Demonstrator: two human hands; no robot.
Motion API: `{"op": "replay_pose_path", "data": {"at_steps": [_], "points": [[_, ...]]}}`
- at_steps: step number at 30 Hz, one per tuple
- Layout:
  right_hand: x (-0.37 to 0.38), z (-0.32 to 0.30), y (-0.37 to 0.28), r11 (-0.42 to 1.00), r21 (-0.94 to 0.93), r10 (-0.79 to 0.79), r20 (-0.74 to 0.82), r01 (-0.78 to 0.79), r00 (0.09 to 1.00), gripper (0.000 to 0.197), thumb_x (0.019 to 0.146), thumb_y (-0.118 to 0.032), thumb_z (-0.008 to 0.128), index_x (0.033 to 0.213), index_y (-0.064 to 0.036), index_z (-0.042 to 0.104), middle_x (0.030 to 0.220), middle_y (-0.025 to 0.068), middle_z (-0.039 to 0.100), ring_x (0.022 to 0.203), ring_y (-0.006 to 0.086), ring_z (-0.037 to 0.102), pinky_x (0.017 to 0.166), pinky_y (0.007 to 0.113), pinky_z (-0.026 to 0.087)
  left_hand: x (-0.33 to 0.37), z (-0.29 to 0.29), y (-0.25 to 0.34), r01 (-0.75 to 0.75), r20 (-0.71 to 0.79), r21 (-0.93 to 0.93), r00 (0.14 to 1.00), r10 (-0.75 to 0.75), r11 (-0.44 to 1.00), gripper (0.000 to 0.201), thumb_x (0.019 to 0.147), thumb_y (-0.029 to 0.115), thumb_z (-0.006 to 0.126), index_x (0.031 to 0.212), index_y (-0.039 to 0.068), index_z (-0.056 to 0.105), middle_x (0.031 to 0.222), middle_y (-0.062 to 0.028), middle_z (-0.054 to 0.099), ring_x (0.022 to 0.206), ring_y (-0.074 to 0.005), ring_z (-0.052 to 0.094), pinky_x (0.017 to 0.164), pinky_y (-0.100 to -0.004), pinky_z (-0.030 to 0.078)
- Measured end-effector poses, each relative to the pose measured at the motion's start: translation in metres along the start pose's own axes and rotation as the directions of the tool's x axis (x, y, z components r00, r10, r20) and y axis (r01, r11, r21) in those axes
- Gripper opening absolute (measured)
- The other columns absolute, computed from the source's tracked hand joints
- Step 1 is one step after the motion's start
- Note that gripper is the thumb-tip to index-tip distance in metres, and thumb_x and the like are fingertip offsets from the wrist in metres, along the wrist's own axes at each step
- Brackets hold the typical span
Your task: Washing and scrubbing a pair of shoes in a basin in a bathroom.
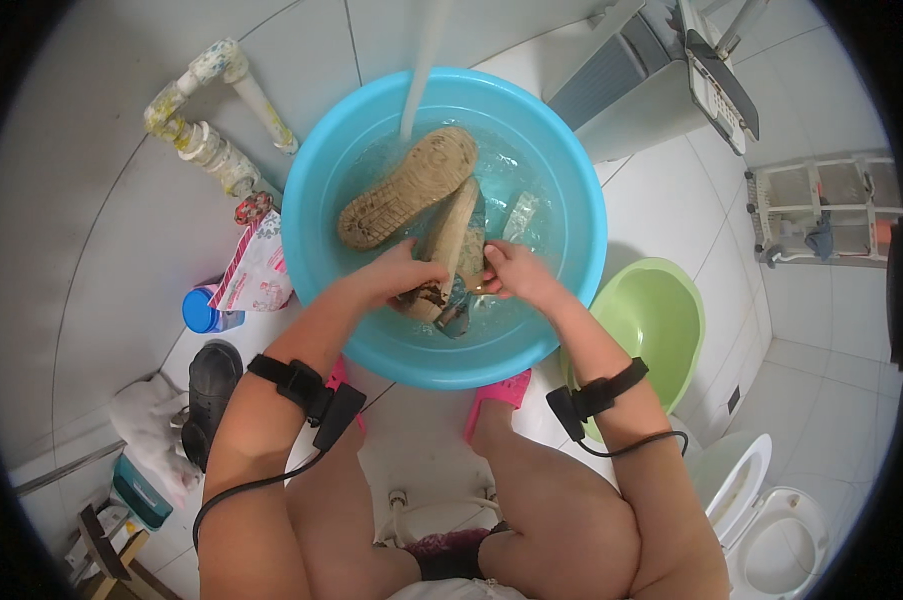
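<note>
A large blue basin (317, 165) holds water and a pair of shoes. One shoe (412, 190) lies sole up, its tan tread facing me, toward the back left of the basin. The second shoe (454, 240) is tilted on its side in front of it, with a pale sole edge and a dark, camouflage-like upper. My left hand (402, 275) grips this shoe from the left, fingers closed at its sole edge. From the other side my right hand (517, 272) pinches its upper. A clear rectangular thing (520, 216) sits in the water at the right.
A stream of water (424, 70) falls into the basin. Beside it stand a green tub (662, 320), a blue-lidded jar (201, 311), a pink-and-white packet (260, 265) and a black clog (213, 390). White pipes (212, 150) run along the left wall; a toilet (772, 530) stands lower right.
</note>
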State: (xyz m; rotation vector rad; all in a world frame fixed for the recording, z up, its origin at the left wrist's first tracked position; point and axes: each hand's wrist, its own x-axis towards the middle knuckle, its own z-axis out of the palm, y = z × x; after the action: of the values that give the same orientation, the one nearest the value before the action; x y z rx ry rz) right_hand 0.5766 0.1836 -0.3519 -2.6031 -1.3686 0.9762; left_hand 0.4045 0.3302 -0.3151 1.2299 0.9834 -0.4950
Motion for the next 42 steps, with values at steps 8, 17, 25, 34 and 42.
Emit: {"op": "replay_pose_path", "data": {"at_steps": [8,17,25,34,42], "points": [[0.007,0.010,-0.011,-0.049,0.918,0.064,0.395,-0.393,0.916,0.020,0.091,-0.022,0.053,0.102,-0.0057,0.057,0.086,0.0054,0.062,0.071,0.0190,0.059,0.070,0.036,0.052,0.018,-0.010,-0.039,-0.022,0.048,-0.397,0.998,0.044,0.918,0.058,0.073,0.030,0.056,0.123,0.003,0.045,0.110,-0.0115,0.056,0.091,-0.0226,0.059,0.070,-0.0415,0.051],[0.010,0.000,-0.045,-0.075,0.943,0.100,0.329,-0.323,0.939,0.004,0.088,-0.009,0.050,0.086,-0.0079,0.053,0.083,0.0058,0.061,0.070,0.0177,0.059,0.070,0.032,0.051,0.004,-0.003,-0.041,-0.280,-0.348,-0.303,0.922,0.168,0.911,0.059,0.075,0.023,0.055,0.128,-0.002,0.046,0.105,-0.0146,0.060,0.095,-0.0229,0.060,0.081,-0.0360,0.049],[0.005,0.004,-0.065,0.483,0.866,-0.079,0.195,-0.134,0.978,0.036,0.082,0.001,0.046,0.117,-0.0009,0.052,0.097,0.0082,0.057,0.072,0.0164,0.062,0.067,0.028,0.052,0.028,-0.007,-0.060,-0.451,-0.243,0.335,0.807,0.538,0.827,0.064,0.071,0.003,0.057,0.134,0.001,0.044,0.118,-0.0197,0.059,0.109,-0.0262,0.057,0.092,-0.0336,0.044],[-0.001,-0.017,-0.052,0.916,0.155,-0.382,0.043,0.371,0.923,0.031,0.077,-0.010,0.056,0.106,-0.0030,0.063,0.116,0.0152,0.052,0.104,0.0320,0.053,0.086,0.038,0.045,0.061,-0.019,-0.078,-0.390,-0.385,0.308,0.783,0.488,0.868,0.048,0.073,-0.002,0.050,0.121,-0.004,0.055,0.112,-0.0202,0.063,0.104,-0.0263,0.061,0.089,-0.0325,0.045],[-0.019,-0.017,-0.046,0.961,-0.168,-0.225,-0.020,0.218,0.974,0.025,0.074,-0.013,0.063,0.098,-0.0096,0.070,0.098,0.0072,0.063,0.102,0.0271,0.056,0.089,0.036,0.044,0.053,-0.001,-0.063,-0.314,-0.346,0.290,0.846,0.405,0.904,0.044,0.076,0.004,0.051,0.119,-0.003,0.057,0.113,-0.0216,0.062,0.107,-0.0292,0.059,0.091,-0.0336,0.044]]}}
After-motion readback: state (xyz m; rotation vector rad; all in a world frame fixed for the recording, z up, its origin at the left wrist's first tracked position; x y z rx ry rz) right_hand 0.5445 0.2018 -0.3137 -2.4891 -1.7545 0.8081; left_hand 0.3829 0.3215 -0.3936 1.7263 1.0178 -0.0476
